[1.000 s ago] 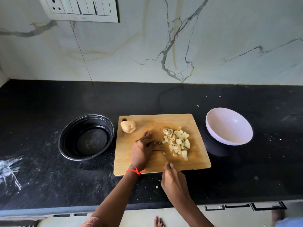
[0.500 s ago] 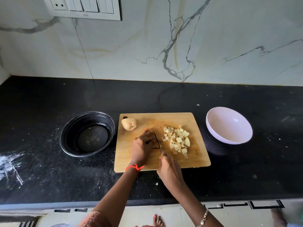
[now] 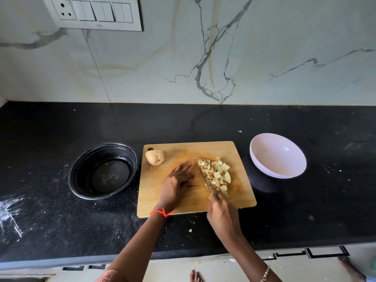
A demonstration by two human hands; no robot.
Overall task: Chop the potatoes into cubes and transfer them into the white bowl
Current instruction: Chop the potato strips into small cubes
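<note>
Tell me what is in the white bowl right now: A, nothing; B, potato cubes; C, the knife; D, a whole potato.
A: the white bowl shows only its bare inside; the potato cubes lie piled on the cutting board, next to the knife gripped by the right hand.

The left hand [image 3: 175,186] has a knotted orange-red thread bracelet [image 3: 161,212] tied at the wrist, loose ends sticking out, plus bright coral-orange polish on the fingernails [image 3: 189,164]. The right hand [image 3: 222,216] has a thin metal chain-link bracelet [image 3: 265,274] further down its wrist. There's a bit of peach-pink knitted sleeve [image 3: 107,276] at the left upper arm, and a bare foot [image 3: 195,276] with the same polish.
</note>
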